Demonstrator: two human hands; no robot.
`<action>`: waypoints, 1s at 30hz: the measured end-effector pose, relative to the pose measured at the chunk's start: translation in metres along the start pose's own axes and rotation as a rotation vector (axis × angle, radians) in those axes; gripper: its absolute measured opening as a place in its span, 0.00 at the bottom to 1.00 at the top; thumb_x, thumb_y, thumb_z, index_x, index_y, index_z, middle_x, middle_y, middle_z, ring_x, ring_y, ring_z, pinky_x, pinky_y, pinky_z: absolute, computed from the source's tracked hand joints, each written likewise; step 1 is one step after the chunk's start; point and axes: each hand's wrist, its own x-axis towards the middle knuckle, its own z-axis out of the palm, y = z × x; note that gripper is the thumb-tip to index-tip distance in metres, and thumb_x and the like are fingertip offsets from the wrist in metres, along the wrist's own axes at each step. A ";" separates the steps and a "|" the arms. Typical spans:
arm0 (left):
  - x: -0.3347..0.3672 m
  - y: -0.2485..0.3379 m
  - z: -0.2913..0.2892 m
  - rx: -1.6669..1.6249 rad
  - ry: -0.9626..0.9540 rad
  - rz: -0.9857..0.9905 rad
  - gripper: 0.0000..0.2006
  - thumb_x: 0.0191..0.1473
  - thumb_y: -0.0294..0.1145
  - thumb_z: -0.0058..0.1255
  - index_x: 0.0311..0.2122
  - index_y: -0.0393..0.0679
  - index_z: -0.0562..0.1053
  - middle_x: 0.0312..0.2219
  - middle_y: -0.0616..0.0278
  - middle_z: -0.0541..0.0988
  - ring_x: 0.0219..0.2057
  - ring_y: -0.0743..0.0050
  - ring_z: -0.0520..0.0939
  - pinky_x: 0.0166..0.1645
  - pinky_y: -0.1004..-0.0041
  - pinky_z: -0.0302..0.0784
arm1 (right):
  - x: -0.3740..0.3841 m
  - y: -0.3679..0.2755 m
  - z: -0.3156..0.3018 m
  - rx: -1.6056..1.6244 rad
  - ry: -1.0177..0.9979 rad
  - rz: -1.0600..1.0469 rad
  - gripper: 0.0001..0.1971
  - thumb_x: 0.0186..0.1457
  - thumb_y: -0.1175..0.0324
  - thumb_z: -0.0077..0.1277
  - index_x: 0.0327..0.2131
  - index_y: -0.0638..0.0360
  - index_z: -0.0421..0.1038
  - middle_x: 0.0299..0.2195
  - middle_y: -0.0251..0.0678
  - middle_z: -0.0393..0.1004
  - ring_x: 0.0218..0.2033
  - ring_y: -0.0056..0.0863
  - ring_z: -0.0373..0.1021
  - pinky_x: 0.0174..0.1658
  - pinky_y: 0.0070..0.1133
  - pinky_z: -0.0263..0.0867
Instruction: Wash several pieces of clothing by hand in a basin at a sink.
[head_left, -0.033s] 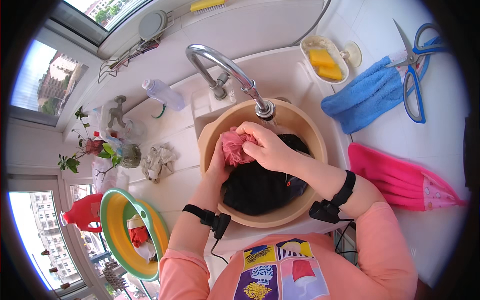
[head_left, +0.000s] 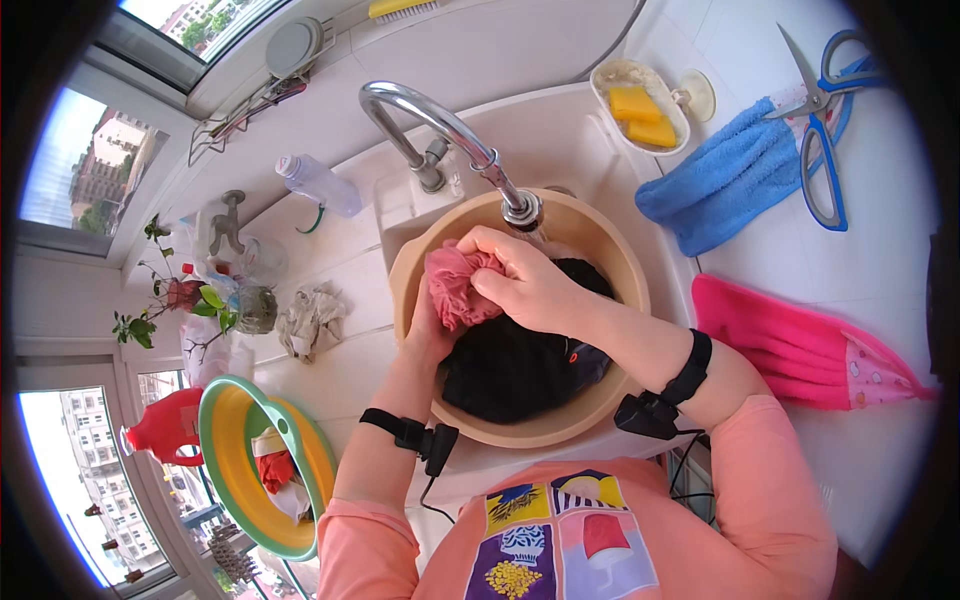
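Over the left part of a beige basin (head_left: 632, 300), both my hands grip a crumpled pink cloth (head_left: 457, 283). My left hand (head_left: 427, 330) wraps it from the left and below. From the right, the fingers and thumb of my right hand (head_left: 520, 283) close on its upper side. Dark wet clothing (head_left: 510, 375) lies in the basin beneath my hands, with a small orange mark near its right end. Just behind my right hand, a chrome faucet (head_left: 425, 100) runs water into the basin.
The basin stands in a white sink (head_left: 560, 115). A soap dish (head_left: 655, 75) with yellow soap, scissors (head_left: 818, 105), a blue towel (head_left: 720, 195) and a pink towel (head_left: 770, 335) are at right. Left are a plastic bottle (head_left: 318, 183), a grey rag (head_left: 312, 320) and a green-yellow tub (head_left: 225, 470).
My hands and the pink cloth have shifted slightly left over the basin. The whole view has also moved a little. Both hands keep their grip.
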 end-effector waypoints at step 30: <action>-0.069 0.034 0.117 -0.017 0.092 0.543 0.18 0.60 0.42 0.41 0.47 0.38 0.68 0.39 0.59 0.75 0.41 0.69 0.77 0.47 0.70 0.73 | -0.022 -0.002 0.027 -0.066 0.350 -0.223 0.18 0.46 0.70 0.58 0.41 0.59 0.64 0.36 0.34 0.70 0.38 0.22 0.67 0.45 0.23 0.65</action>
